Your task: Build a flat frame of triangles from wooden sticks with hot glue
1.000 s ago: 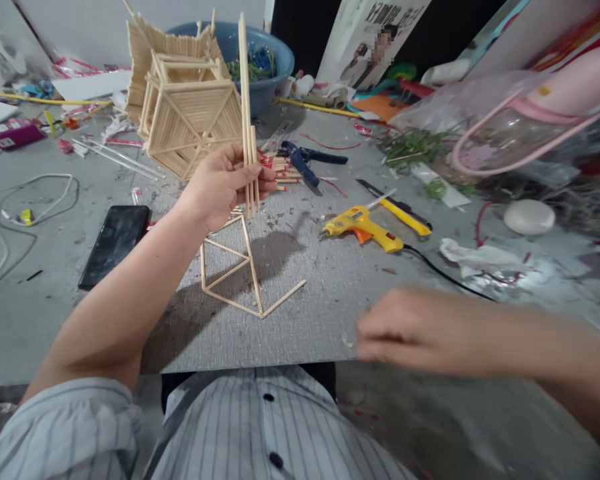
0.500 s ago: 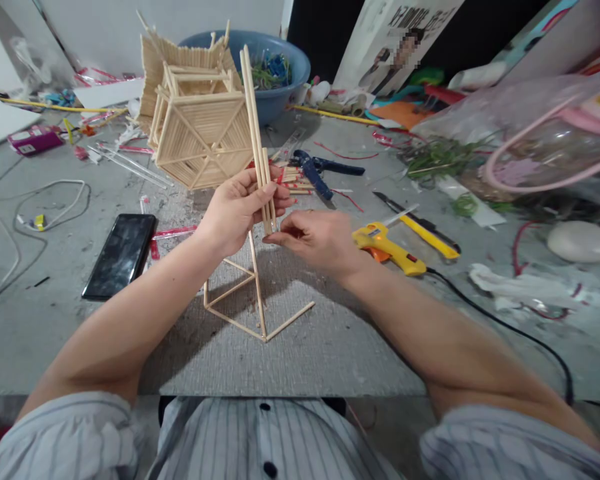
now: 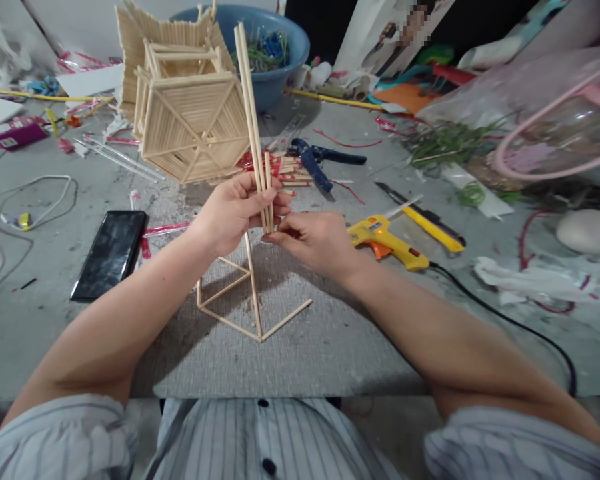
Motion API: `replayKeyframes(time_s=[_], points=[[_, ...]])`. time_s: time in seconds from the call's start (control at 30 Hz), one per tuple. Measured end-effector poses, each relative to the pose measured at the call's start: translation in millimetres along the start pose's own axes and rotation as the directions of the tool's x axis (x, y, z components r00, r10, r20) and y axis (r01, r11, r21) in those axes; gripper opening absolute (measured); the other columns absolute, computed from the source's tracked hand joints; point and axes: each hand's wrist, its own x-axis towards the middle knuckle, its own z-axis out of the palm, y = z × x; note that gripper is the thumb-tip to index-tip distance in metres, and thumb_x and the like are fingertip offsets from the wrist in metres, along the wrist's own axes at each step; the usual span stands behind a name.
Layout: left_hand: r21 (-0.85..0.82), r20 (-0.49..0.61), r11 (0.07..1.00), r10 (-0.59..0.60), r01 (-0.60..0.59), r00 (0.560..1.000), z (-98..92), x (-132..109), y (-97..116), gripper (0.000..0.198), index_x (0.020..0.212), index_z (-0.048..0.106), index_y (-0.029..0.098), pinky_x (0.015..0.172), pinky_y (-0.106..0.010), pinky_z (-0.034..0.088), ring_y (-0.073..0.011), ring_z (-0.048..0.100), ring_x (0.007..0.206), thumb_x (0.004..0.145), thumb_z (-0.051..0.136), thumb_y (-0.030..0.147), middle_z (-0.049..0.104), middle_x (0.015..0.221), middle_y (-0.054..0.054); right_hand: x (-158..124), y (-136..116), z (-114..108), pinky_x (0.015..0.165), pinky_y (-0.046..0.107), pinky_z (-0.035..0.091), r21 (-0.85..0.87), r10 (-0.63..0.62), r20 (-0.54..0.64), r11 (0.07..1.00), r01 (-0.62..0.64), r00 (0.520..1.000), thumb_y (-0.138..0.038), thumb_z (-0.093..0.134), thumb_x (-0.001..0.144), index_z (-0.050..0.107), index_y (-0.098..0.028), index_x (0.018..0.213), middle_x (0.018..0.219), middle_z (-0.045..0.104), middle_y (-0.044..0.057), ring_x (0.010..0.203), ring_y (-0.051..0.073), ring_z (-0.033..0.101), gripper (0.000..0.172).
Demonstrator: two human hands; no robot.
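Note:
My left hand (image 3: 245,203) is closed around a few thin wooden sticks (image 3: 250,100), held nearly upright; one short stick (image 3: 267,170) stands beside the longer ones. At their lower ends my right hand (image 3: 315,240) is closed, thumb and fingers pinching the tips. Below both hands, an angular frame of sticks (image 3: 230,321) lies on the grey table (image 3: 290,367), its upper part hidden behind my left hand and forearm. Behind my left hand stands a stick-built model (image 3: 197,127) with a hexagonal panel facing me.
Right of my hands lie a yellow glue gun (image 3: 387,243), a utility knife (image 3: 437,230) and dark blue cutters (image 3: 315,163). Red-tipped sticks (image 3: 293,177) lie behind. A black phone (image 3: 109,255) is on the left, a blue basin (image 3: 280,73) at the back.
The view has shifted a little, so the table items appear further up and left. The long sticks reach higher above the short one. Both hands keep their hold.

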Motion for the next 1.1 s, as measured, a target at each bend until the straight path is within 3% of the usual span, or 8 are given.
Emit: replayKeyframes(time_s=[0.2, 0.43, 0.63, 0.73, 0.83, 0.9, 1.0, 1.1], points=[[0.0, -0.049, 1.0, 0.03, -0.03, 0.998, 0.2, 0, -1, 0.01, 0.086, 0.06, 0.013, 0.072, -0.025, 0.058, -0.0111, 0.07, 0.068, 0.091, 0.058, 0.005, 0.072, 0.077, -0.001, 4, -3, -6, 0.055, 0.027, 0.032, 0.294, 0.091, 0.126, 0.948, -0.125, 0.988, -0.044, 0.061, 0.086, 0.065, -0.018, 0.071, 0.055, 0.055, -0.003, 0.05, 0.009, 0.041, 0.03], [0.036, -0.091, 0.997, 0.07, -0.067, 0.993, 0.4, 0, -3, 0.006, 0.088, 0.064, 0.014, 0.08, -0.03, 0.058, -0.0144, 0.071, 0.076, 0.087, 0.064, 0.009, 0.072, 0.081, -0.003, 6, -9, -5, 0.052, 0.027, 0.04, 0.524, 0.183, 0.223, 0.806, -0.275, 0.958, -0.046, 0.059, 0.083, 0.062, -0.018, 0.071, 0.062, 0.064, 0.001, 0.048, 0.01, 0.051, 0.031], [0.162, -0.217, 0.982, 0.134, -0.1, 0.967, -11.4, 5, 11, 0.012, 0.082, 0.064, 0.015, 0.077, -0.026, 0.056, -0.0127, 0.069, 0.073, 0.089, 0.058, 0.007, 0.066, 0.068, 0.001, 12, -6, -34, 0.051, 0.026, 0.039, 0.506, 0.271, 0.097, 0.815, -0.282, 0.958, -0.032, 0.048, 0.089, 0.051, -0.021, 0.065, 0.057, 0.056, -0.002, 0.049, 0.01, 0.048, 0.026], [0.213, -0.239, 0.974, 0.132, -0.081, 0.962, -13.7, 4, 19, 0.014, 0.08, 0.065, 0.013, 0.082, -0.029, 0.056, -0.0158, 0.07, 0.078, 0.089, 0.057, 0.005, 0.064, 0.069, -0.001, 15, -2, -57, 0.052, 0.027, 0.033, 0.318, 0.155, 0.256, 0.918, -0.235, 0.954, -0.026, 0.045, 0.088, 0.042, -0.021, 0.051, 0.048, 0.044, -0.003, 0.049, 0.01, 0.041, 0.037], [0.291, -0.187, 0.954, 0.135, -0.076, 0.973, -9.9, -1, 21, 0.017, 0.077, 0.067, 0.011, 0.081, -0.028, 0.055, -0.0137, 0.069, 0.071, 0.087, 0.058, 0.001, 0.064, 0.068, -0.001, 18, 0, -71, 0.048, 0.027, 0.027, 0.169, 0.083, 0.547, 0.964, -0.207, 0.833, -0.025, 0.051, 0.086, 0.037, -0.021, 0.048, 0.044, 0.034, -0.005, 0.044, 0.008, 0.033, 0.041], [0.358, -0.128, 0.928, 0.154, -0.099, 0.98, -5.3, -4, 20, 0.018, 0.075, 0.068, 0.011, 0.075, -0.025, 0.054, -0.0113, 0.066, 0.065, 0.085, 0.059, -0.001, 0.066, 0.067, -0.001, 19, -1, -73, 0.047, 0.027, 0.026, 0.17, 0.045, 0.608, 0.968, -0.185, 0.793, -0.028, 0.055, 0.086, 0.037, -0.021, 0.047, 0.044, 0.034, -0.005, 0.043, 0.007, 0.033, 0.044], [0.434, 0.011, 0.9, 0.038, -0.039, 0.999, 1.1, -8, 18, 0.019, 0.07, 0.07, 0.011, 0.066, -0.02, 0.051, -0.0104, 0.064, 0.059, 0.08, 0.063, -0.005, 0.067, 0.064, -0.001, 18, -3, -72, 0.046, 0.026, 0.028, 0.248, 0.017, 0.579, 0.949, -0.196, 0.815, -0.038, 0.052, 0.091, 0.037, -0.021, 0.047, 0.044, 0.037, -0.004, 0.043, 0.007, 0.034, 0.05], [0.484, 0.153, 0.871, -0.175, 0.081, 0.973, 4.4, -10, 16, 0.021, 0.066, 0.072, 0.01, 0.059, -0.017, 0.048, -0.011, 0.065, 0.055, 0.077, 0.064, -0.006, 0.068, 0.061, -0.003, 15, -4, -69, 0.047, 0.026, 0.032, 0.313, 0.049, 0.515, 0.919, -0.24, 0.856, -0.044, 0.045, 0.095, 0.039, -0.022, 0.048, 0.043, 0.042, -0.003, 0.043, 0.008, 0.037, 0.052]])
